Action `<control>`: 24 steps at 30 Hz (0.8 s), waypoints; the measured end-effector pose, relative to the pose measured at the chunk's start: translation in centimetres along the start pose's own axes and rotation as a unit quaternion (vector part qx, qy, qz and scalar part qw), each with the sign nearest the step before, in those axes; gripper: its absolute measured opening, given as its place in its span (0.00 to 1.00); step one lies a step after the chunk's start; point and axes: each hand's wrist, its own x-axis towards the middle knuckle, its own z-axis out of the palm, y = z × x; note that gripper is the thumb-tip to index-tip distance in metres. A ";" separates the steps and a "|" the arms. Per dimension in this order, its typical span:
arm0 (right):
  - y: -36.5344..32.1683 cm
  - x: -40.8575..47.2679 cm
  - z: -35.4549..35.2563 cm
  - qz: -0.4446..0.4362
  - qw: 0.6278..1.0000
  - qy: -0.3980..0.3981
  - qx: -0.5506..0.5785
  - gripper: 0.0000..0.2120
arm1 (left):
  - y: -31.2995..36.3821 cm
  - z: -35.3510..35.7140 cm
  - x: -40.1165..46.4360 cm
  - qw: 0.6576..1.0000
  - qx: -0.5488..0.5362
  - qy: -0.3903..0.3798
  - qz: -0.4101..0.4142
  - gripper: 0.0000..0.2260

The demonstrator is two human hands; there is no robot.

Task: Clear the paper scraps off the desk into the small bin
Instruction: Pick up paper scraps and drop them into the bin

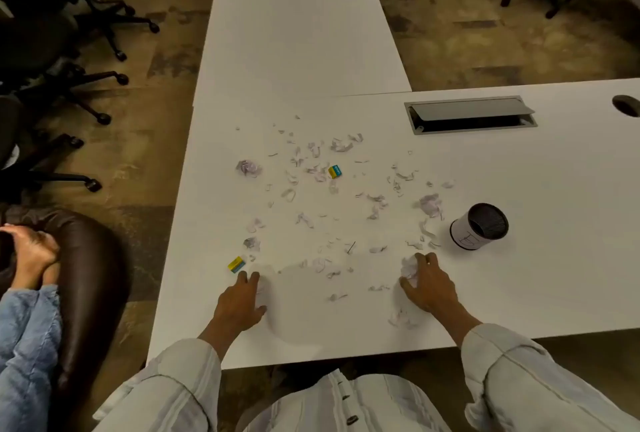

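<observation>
Left hand (242,300) lies flat with fingers straight on the desk (519,258); right hand (427,284) curls round a wad (409,267). Scraps (311,189) lie beyond both; the bin (479,225), beyond the right hand, shows nothing inside.

paper scraps (322,189): small, white, scattered over the desk (519,275) | small bin (479,226): dark mesh, white-wrapped, seemingly tilted, right of the scraps

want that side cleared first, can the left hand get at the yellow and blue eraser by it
Probably yes: the left hand rests on the desk with its fingertips just short of the eraser, nothing between them.
</observation>
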 end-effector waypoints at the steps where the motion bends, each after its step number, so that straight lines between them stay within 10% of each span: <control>1: -0.7 0.1 0.1 -0.014 1.000 0.003 0.007 0.26 | 0.2 -0.1 0.0 1.000 -0.014 -0.003 0.003 0.30; 7: -5.0 0.4 1.0 -0.062 0.992 0.015 0.112 0.13 | 2.3 -0.4 0.4 0.981 -0.185 0.050 0.019 0.03; 10: -7.5 0.4 1.2 0.003 0.940 0.012 0.340 0.08 | 4.3 -1.7 0.5 0.935 -0.342 0.092 0.006 0.06; 14: -11.4 -0.4 1.0 0.133 0.764 -0.157 0.612 0.04 | 8.2 -3.1 0.4 0.887 -0.441 0.119 0.072 0.10; 24: -13.1 -0.7 -0.2 0.137 0.682 -0.231 0.680 0.19 | 14.2 -5.2 1.1 0.896 -0.408 0.098 0.146 0.13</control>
